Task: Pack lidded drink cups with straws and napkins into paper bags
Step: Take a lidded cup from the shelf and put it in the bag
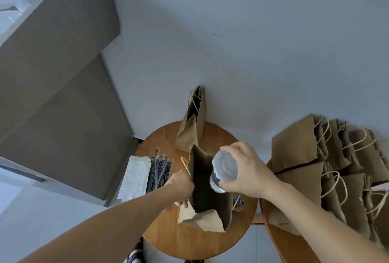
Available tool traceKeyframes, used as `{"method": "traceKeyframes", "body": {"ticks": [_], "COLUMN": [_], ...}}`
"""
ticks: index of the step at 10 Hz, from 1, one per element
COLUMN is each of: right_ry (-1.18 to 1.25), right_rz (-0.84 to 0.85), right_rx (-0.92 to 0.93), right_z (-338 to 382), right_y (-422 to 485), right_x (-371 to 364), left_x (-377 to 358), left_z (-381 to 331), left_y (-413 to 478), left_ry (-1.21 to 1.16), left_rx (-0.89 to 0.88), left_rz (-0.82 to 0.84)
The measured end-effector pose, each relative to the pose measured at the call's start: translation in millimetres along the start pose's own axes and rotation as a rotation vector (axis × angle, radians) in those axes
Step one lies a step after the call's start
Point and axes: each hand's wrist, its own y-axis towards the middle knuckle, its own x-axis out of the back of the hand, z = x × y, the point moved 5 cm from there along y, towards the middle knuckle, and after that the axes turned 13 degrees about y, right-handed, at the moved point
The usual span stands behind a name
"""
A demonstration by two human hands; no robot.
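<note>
An open brown paper bag point(205, 203) stands on a round wooden table point(189, 243). My left hand point(182, 186) grips the bag's left rim and holds it open. My right hand point(245, 168) holds a clear lidded drink cup point(224, 171) from above, right over the bag's mouth at its right side. Left of the bag lie black wrapped straws point(160, 171) and a stack of white napkins point(134, 176). A second paper bag point(191, 128) stands behind, against the wall.
Several flat paper bags with twine handles point(328, 170) are piled on a second wooden table at the right. Large cardboard boxes point(56, 73) are stacked at the left. A small cluster of coloured clips point(239, 202) lies right of the open bag.
</note>
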Motion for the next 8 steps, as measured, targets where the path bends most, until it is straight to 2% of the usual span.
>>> {"method": "traceKeyframes", "body": {"ticks": [2, 3, 4, 6, 8], "right_ry": [-0.313, -0.419, -0.392, -0.237, -0.241], "right_rz": [0.27, 0.364, 0.425, 0.396, 0.367], "right_rx": [0.046, -0.012, -0.144, -0.385, -0.378], "right_z": [0.7, -5.8, -15.4, -47.4, -64.4], "right_y": [10.7, 28.2, 44.8, 63.0, 71.7], "right_x": [-47.7, -78.1, -105.8, -161.6, -213.3], "left_x": [-4.3, -9.6, -9.7, 4.2, 7.5], "left_z": [6.0, 4.6, 2.7, 16.0, 20.7], "left_y": [-9.1, -11.7, -15.1, -15.1, -19.5], "left_ry": [0.083, 0.155, 0.194, 0.081, 0.185], "left_rx": [-0.028, -0.078, -0.112, -0.074, -0.085], "left_rz": [-0.031, -0.045, -0.049, -0.143, -0.114]}}
